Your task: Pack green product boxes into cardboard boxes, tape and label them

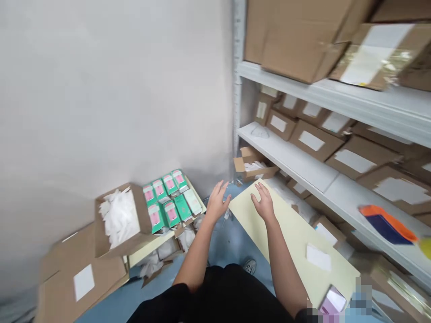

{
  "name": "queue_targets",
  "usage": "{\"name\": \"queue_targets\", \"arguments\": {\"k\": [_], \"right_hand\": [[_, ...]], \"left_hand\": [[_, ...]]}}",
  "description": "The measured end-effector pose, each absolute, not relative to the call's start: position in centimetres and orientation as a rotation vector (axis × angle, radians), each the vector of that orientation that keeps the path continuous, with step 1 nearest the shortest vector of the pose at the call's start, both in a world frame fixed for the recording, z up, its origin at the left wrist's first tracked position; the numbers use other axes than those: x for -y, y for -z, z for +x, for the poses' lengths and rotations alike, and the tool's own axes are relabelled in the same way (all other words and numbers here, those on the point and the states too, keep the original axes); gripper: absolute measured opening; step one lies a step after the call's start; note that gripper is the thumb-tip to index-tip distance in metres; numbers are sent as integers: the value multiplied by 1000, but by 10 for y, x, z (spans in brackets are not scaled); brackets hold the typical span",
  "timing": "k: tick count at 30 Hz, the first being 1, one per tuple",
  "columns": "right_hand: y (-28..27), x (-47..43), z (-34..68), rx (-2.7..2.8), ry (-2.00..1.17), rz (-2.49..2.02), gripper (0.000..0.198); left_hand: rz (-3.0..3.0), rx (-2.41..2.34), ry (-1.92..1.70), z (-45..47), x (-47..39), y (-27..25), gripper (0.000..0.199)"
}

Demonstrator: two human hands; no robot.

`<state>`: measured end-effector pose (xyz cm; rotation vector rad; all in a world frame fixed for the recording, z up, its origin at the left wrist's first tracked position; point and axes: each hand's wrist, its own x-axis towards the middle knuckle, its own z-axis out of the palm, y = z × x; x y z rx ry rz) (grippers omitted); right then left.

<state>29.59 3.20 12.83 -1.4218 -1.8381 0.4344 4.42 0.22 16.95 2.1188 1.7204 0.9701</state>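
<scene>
My left hand (218, 202) hangs in the air over the blue floor, its fingers apart and nothing in it. Over the far end of a pale yellow tabletop (286, 242) is my right hand (264, 202), also empty with fingers spread; whether it touches the surface I cannot tell. To the left of my left hand, green boxes with pink labels (171, 213) stand in two rows on a low table. Beside them is an open carton (144, 208) filled with white crumpled material (119, 215).
Metal shelving (286, 154) on the right carries several labelled cardboard boxes (311, 140). An orange and navy item (387, 224) lies on a shelf. The tabletop holds a white card (318, 257) and a phone (332, 299). A flattened carton (101, 255) is at lower left; a small open box (254, 161) sits near the corner.
</scene>
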Motion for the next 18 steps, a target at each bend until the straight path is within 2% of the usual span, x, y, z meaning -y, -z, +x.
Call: {"name": "queue_targets", "arguments": {"k": [5,10,18], "right_hand": [[-127,-41,159,2021,-582,-1232,51],[-110,-37,26,2189,-717,-1068,50],[-38,-7,-141,2223,-1166,-1086,55]], "left_hand": [[1865,-1949,-1083,-87,28,-149,58],[1498,-2176,-1094,-207,65,-93,57],[1049,-2208,-679,-282,128,-3,67]]}}
